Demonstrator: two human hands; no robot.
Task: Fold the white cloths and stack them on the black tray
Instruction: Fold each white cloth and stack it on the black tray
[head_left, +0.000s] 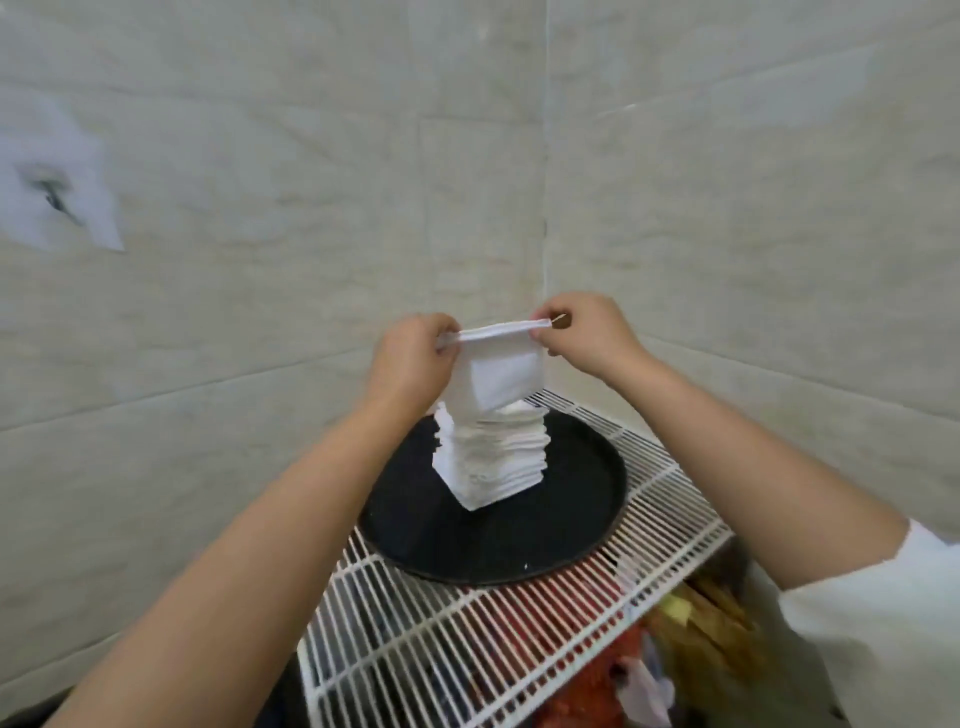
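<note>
Cloths are mostly done, it seems: a tall stack of folded white cloths (491, 457) stands on the round black tray (571, 519), in the middle of the frame, on a white wire shelf (519, 649). You cannot see any more loose cloths waiting.

You hold one small white cloth (498, 374) up in the air, right above the stack. Your left hand (415, 353) pinches its top left corner, and your right hand (582, 332) pinches its top right corner. The fingers of both hands are squeezed on the top edge. The cloth hangs down between them, half folded. Its bottom end is near the top of the stack; touching or not, you cannot tell. I think it needs one more fold before it goes on top.
</note>
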